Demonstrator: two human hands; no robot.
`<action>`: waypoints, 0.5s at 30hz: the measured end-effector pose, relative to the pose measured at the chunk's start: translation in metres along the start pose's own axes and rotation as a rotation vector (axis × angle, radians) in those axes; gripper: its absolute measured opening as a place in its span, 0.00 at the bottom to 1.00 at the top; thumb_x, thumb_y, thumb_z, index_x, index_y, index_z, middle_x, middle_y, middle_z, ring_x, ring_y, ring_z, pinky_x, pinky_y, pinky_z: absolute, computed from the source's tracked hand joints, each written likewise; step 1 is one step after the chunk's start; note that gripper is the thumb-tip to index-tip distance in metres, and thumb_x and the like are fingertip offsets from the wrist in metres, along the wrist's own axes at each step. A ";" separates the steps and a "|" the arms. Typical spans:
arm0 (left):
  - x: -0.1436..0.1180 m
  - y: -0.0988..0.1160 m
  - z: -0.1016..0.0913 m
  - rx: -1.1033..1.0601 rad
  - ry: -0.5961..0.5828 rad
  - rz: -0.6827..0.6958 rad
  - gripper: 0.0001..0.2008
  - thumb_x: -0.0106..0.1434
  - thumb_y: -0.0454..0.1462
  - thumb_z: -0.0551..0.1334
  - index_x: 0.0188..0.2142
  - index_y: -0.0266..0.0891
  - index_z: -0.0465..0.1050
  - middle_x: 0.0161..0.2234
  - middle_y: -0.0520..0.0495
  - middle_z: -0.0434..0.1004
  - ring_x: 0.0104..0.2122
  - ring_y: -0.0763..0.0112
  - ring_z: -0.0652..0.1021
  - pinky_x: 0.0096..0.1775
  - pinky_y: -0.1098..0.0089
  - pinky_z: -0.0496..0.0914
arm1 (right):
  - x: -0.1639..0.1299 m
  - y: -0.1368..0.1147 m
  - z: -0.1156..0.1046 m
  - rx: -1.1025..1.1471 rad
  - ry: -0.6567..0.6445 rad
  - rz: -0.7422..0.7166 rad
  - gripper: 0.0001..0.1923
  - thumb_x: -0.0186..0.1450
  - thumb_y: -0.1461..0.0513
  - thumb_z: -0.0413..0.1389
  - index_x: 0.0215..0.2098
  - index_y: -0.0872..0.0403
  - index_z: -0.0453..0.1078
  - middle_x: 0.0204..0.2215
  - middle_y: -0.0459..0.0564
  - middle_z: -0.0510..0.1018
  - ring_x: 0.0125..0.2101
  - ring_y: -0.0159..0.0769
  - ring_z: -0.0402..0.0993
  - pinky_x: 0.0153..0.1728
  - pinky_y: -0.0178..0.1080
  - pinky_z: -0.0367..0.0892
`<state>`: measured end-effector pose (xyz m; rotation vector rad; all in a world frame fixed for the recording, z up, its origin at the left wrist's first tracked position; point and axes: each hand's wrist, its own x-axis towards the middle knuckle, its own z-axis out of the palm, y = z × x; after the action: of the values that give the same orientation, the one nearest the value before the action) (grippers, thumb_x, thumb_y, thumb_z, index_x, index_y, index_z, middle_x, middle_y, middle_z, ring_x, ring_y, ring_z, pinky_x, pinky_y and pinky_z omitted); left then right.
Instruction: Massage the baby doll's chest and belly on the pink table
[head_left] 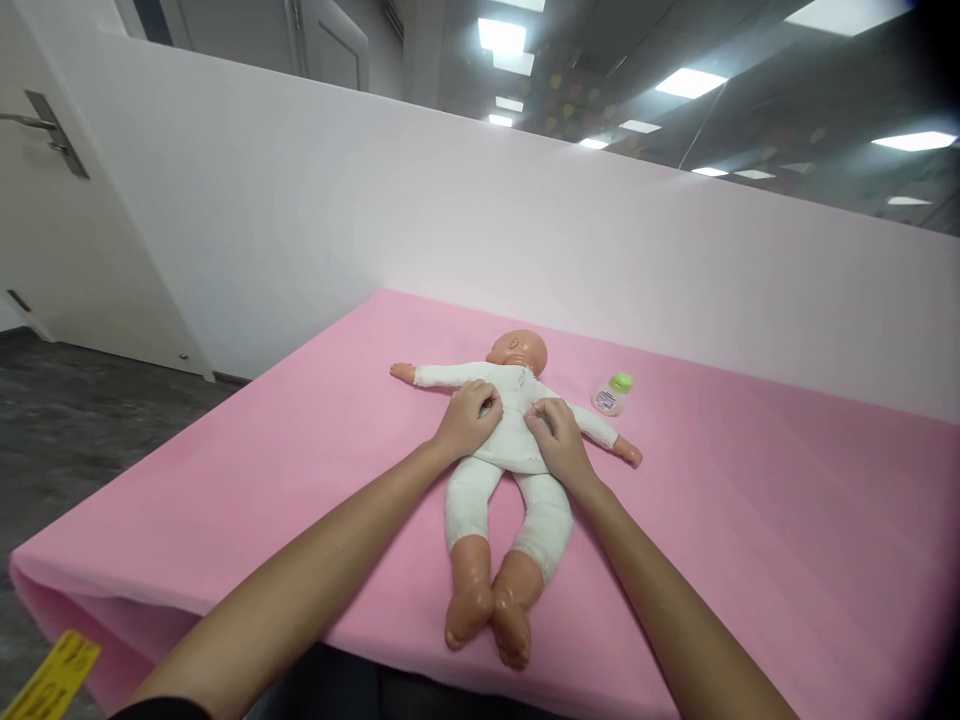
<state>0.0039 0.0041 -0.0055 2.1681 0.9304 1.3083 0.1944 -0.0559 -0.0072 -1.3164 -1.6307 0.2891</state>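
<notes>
A baby doll [514, 440] lies stretched out on the pink-covered table, arms spread, with a white cloth body and tan plastic head, hands and feet. Its head is turned aside, at the end away from me. My left hand [471, 418] rests on the left edge of the doll's torso, fingers curled in. On the right edge of the torso lies my right hand [559, 440], its fingers likewise curled, knuckles up. Nothing shows in either hand. Between them the white cloth of the torso is visible.
A small clear bottle [607, 400] with a green cap and a label lies beyond the doll's right-side arm. A white wall [465, 220] borders the table's far side. The pink cover [285, 470] hangs over the near edge. A door [82, 220] is at far left.
</notes>
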 end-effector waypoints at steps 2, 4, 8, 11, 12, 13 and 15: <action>0.000 0.000 0.000 -0.003 -0.001 0.003 0.08 0.66 0.35 0.58 0.29 0.40 0.63 0.31 0.50 0.70 0.36 0.65 0.70 0.43 0.63 0.65 | 0.000 0.000 0.000 0.000 -0.002 0.001 0.06 0.68 0.57 0.55 0.33 0.48 0.67 0.38 0.48 0.71 0.44 0.46 0.69 0.51 0.51 0.63; 0.000 0.001 0.000 -0.002 -0.005 -0.002 0.08 0.66 0.35 0.58 0.29 0.40 0.64 0.32 0.50 0.70 0.37 0.65 0.70 0.44 0.62 0.66 | 0.000 0.000 0.000 0.000 -0.005 0.005 0.06 0.68 0.57 0.55 0.33 0.48 0.67 0.38 0.48 0.72 0.44 0.46 0.69 0.51 0.51 0.63; -0.001 0.003 -0.001 -0.002 -0.008 -0.012 0.07 0.66 0.35 0.58 0.30 0.40 0.66 0.33 0.49 0.72 0.37 0.64 0.71 0.44 0.61 0.67 | -0.001 -0.001 0.000 -0.003 -0.006 0.008 0.06 0.68 0.57 0.55 0.34 0.47 0.67 0.38 0.48 0.72 0.44 0.47 0.68 0.52 0.51 0.64; -0.001 0.004 -0.002 -0.006 -0.003 -0.013 0.07 0.66 0.34 0.58 0.30 0.40 0.66 0.33 0.49 0.72 0.37 0.64 0.71 0.44 0.62 0.67 | -0.001 -0.003 -0.001 -0.002 -0.013 0.016 0.06 0.68 0.57 0.55 0.34 0.47 0.67 0.38 0.48 0.72 0.45 0.47 0.68 0.52 0.52 0.64; -0.001 0.005 -0.002 -0.007 -0.001 -0.013 0.07 0.66 0.34 0.58 0.30 0.40 0.66 0.33 0.49 0.72 0.37 0.64 0.71 0.44 0.62 0.67 | -0.001 -0.003 -0.001 -0.001 -0.016 0.020 0.06 0.69 0.57 0.55 0.34 0.47 0.67 0.38 0.48 0.72 0.45 0.47 0.68 0.52 0.52 0.64; -0.001 0.005 -0.002 -0.008 0.000 -0.013 0.06 0.66 0.34 0.58 0.30 0.40 0.67 0.33 0.49 0.72 0.38 0.64 0.71 0.44 0.62 0.67 | -0.001 -0.003 -0.001 0.000 -0.019 0.022 0.06 0.69 0.56 0.55 0.34 0.48 0.67 0.38 0.48 0.72 0.45 0.47 0.68 0.52 0.52 0.64; -0.001 0.006 -0.002 -0.010 0.001 -0.012 0.06 0.66 0.34 0.58 0.31 0.40 0.67 0.33 0.49 0.72 0.38 0.64 0.72 0.44 0.62 0.67 | -0.001 -0.004 -0.002 -0.001 -0.023 0.022 0.06 0.69 0.56 0.54 0.34 0.48 0.67 0.38 0.49 0.72 0.45 0.47 0.68 0.52 0.52 0.64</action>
<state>0.0032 -0.0006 -0.0015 2.1508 0.9341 1.3056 0.1930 -0.0587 -0.0041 -1.3373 -1.6359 0.3178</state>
